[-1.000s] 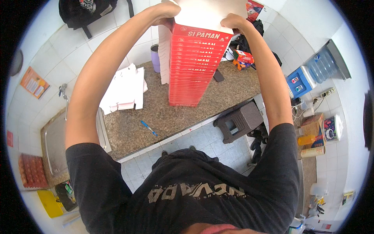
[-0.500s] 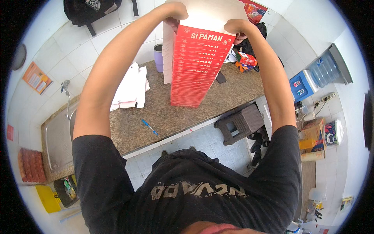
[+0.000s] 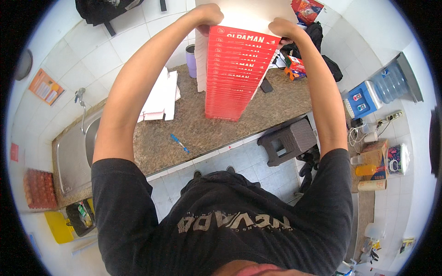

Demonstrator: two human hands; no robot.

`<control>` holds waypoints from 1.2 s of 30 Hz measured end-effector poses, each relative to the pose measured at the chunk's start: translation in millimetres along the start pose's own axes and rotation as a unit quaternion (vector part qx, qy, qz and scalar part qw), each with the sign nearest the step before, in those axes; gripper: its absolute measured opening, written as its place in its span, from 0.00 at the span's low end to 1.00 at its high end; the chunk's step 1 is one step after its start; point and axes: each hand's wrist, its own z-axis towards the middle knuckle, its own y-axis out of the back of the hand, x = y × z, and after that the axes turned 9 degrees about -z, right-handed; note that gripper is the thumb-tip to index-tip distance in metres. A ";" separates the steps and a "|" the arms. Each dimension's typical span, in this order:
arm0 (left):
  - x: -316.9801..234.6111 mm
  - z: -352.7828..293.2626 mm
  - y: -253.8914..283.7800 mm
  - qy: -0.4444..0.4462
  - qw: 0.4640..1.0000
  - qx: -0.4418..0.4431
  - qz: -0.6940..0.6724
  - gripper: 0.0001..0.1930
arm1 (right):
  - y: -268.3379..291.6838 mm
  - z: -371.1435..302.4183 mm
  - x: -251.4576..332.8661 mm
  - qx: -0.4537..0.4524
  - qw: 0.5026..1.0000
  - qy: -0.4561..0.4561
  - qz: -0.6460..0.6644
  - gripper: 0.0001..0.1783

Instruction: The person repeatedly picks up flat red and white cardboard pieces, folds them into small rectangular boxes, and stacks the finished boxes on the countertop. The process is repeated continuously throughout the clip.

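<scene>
A tall stack of flat red cardboard boxes [image 3: 232,85] rises from the granite counter [image 3: 207,135] in front of me. At its top, the uppermost box [image 3: 244,38] has its pale lid [image 3: 248,11] standing up at the back. My left hand [image 3: 211,16] is closed at that box's left corner, its fingertips partly hidden behind the wrist and cardboard. At the opposite corner my right hand [image 3: 284,30] is closed too, fingers curled under and thumb by the lid. White cardboard pieces [image 3: 161,99] lie in a loose pile left of the stack.
A blue pen [image 3: 179,143] lies near the counter's front edge. Behind the white pile stands a purple tumbler [image 3: 191,62]; right of the stack is a dark phone [image 3: 266,85]. A steel sink [image 3: 73,156] is at left, a brown stool [image 3: 287,141] below the counter.
Both hands stay at the top box's corners and have shifted slightly. The top box's front panel appears lower and more tilted. The whole view has moved a little.
</scene>
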 end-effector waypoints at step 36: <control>244.9 -626.4 -279.6 0.533 0.573 -0.105 -0.614 0.26 | -406.7 120.4 359.0 0.126 0.860 0.477 -0.129 0.34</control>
